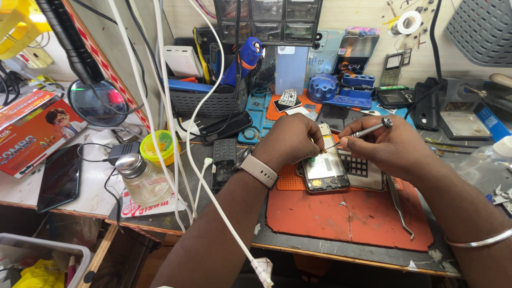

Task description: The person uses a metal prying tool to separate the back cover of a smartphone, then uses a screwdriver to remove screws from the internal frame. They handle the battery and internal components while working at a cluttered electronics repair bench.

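Fingers (349, 140) of the right hand (392, 146) clamp a slim silver metal screwdriver (368, 128); left hand (288, 141) fingers pinch the opened black smartphone (324, 169) beneath them on the orange mat (346, 216).

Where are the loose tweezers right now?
In the head view, the tweezers lie on the orange mat, right of the opened phone, below the right hand.

On my desk (298, 242) I count one opened phone (325, 170) under my two hands, one screwdriver (368, 129), one pair of tweezers (399, 205), one orange mat (352, 216), one glass bottle (141, 181) and one yellow-lidded jar (158, 146).
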